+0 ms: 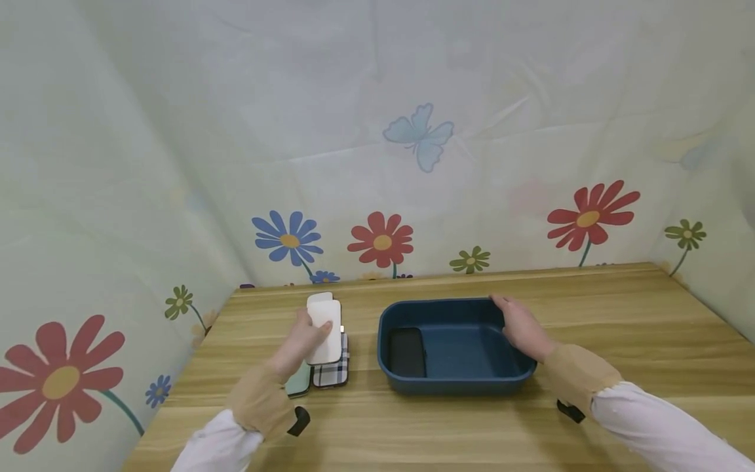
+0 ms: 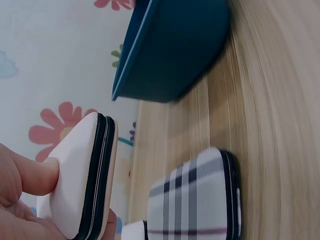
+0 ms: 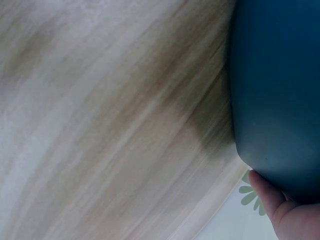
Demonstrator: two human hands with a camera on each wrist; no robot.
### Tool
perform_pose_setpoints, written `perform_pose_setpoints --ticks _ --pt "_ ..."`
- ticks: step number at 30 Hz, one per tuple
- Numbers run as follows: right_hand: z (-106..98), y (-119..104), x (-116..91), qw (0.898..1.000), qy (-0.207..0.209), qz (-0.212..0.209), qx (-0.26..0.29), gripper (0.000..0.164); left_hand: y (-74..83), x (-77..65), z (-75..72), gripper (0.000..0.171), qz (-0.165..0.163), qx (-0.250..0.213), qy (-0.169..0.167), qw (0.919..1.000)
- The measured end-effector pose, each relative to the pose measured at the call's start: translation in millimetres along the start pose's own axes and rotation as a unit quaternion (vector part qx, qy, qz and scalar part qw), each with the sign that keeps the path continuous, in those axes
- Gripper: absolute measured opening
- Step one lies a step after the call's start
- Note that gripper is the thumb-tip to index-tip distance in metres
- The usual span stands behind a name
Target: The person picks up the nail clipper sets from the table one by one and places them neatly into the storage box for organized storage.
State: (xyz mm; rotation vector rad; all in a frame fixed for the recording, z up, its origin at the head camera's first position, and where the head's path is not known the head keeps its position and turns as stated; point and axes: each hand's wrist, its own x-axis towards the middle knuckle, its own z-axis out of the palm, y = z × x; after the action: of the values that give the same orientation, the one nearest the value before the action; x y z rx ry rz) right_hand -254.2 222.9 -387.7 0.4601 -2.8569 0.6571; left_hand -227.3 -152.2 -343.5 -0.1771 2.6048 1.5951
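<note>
My left hand (image 1: 312, 334) pinches a flat white case (image 1: 326, 321) with rounded corners, its thumb on the white face. In the left wrist view the held case (image 2: 80, 175) shows dark layered edges, clear of the table. Just below it lie a plaid case (image 1: 331, 375) and a green case (image 1: 299, 380), the green one partly hidden by the hand. Another white case (image 1: 320, 297) shows behind the held one. My right hand (image 1: 522, 328) grips the right wall of a dark blue open box (image 1: 454, 387). A black case (image 1: 407, 354) lies inside, at its left end.
Everything rests on a wood-grain table (image 1: 413, 432). A pale curtain (image 1: 501, 78) printed with flowers and a butterfly hangs along the back and left side. Each wrist wears a tan band (image 1: 580, 375) with a black strap.
</note>
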Motion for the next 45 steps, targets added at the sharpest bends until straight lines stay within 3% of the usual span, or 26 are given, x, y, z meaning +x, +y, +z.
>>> perform_pose_setpoints --ticks 15,20,30,45 --pt "0.4 0.1 -0.1 1.0 -0.002 -0.003 -0.005 0.055 32.7 2.9 42.3 0.057 0.022 0.021 -0.008 0.9995" --pt "1.2 1.5 -0.2 1.0 -0.009 0.004 0.001 0.056 41.2 1.2 57.8 0.043 0.043 -0.009 -0.033 0.9985" --pt "0.5 1.3 -0.1 1.0 -0.008 0.004 0.006 0.055 63.5 -3.3 82.6 0.052 0.068 -0.015 -0.087 0.9938" --pt "0.4 1.2 -0.9 1.0 -0.001 -0.001 0.002 0.056 75.8 -5.2 103.7 0.055 0.043 -0.058 -0.104 0.9919"
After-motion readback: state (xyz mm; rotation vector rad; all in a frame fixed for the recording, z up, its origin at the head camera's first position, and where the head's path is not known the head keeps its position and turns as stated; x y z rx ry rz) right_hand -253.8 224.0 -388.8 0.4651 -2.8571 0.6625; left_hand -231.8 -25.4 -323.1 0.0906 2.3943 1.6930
